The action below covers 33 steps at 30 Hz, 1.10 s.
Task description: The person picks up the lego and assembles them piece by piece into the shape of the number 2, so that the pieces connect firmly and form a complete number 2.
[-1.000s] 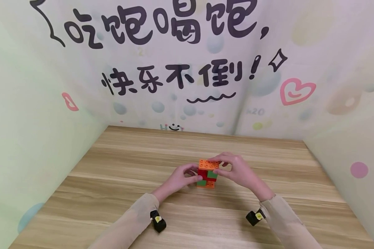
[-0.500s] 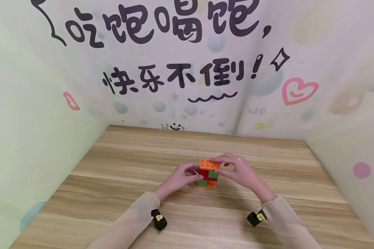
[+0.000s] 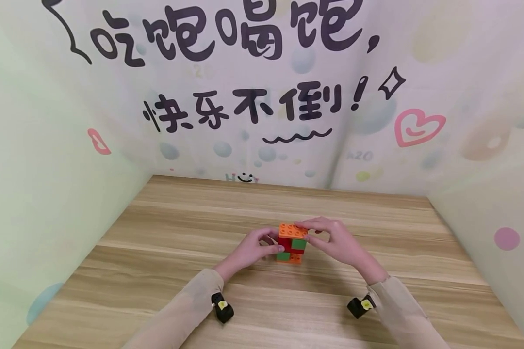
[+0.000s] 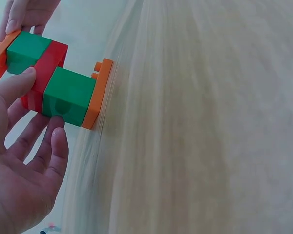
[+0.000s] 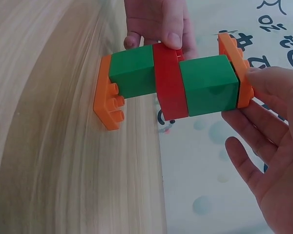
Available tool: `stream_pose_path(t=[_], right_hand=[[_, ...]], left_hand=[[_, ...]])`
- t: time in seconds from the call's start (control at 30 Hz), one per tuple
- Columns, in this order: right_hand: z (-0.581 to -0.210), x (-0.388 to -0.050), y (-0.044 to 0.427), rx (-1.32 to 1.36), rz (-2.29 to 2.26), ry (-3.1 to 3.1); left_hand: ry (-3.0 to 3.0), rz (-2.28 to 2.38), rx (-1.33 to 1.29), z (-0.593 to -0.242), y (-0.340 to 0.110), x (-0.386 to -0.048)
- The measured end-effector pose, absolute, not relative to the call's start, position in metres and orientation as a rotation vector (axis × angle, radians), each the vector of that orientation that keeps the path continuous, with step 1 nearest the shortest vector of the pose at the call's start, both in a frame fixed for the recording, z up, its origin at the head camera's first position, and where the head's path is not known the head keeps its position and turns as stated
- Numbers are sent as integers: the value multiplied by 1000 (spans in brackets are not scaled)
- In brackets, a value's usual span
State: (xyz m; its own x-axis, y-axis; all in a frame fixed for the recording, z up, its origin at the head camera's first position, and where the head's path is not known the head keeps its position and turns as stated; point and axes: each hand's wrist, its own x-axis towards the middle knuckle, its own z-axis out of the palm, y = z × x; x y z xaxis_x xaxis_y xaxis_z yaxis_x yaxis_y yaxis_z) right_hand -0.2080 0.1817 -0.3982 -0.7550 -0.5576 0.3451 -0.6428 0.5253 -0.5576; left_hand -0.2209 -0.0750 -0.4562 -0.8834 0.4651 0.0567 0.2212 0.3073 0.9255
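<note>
A small tower of toy building bricks stands on the wooden table (image 3: 179, 218). From the bottom it has an orange plate (image 4: 98, 95), a green brick (image 4: 71, 95), a red brick (image 5: 172, 87), a second green brick (image 5: 210, 84) and an orange top plate (image 3: 293, 230). My left hand (image 3: 253, 249) holds the tower from the left, thumb on the red brick, with fingertips at the lower green brick. At the upper right, my right hand (image 3: 338, 242) pinches the orange top plate between thumb and fingers. Its fingertips are partly hidden behind the plate in the right wrist view.
A printed cloth wall (image 3: 244, 155) with black lettering rises behind the table. Pale cloth walls also stand at the left and right sides. A black wrist camera (image 3: 222, 308) sits at the left cuff, another camera (image 3: 360, 305) at the right cuff.
My right thumb has shifted slightly up and right, from near the upper green brick to the edge of the orange top plate. The left hand and the tower stay nearly still.
</note>
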Motion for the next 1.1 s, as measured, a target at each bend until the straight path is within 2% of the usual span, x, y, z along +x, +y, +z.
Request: stream_pose_path(t=[0.37,1.1], right_hand=[[-396,-209,181,1071,1055,-2624],[-393,-204,178,951,1035,-2731]], left_hand=[[2335,1622,637,-455,-75,-222],[2316,1619,636,-455,-76,-222]])
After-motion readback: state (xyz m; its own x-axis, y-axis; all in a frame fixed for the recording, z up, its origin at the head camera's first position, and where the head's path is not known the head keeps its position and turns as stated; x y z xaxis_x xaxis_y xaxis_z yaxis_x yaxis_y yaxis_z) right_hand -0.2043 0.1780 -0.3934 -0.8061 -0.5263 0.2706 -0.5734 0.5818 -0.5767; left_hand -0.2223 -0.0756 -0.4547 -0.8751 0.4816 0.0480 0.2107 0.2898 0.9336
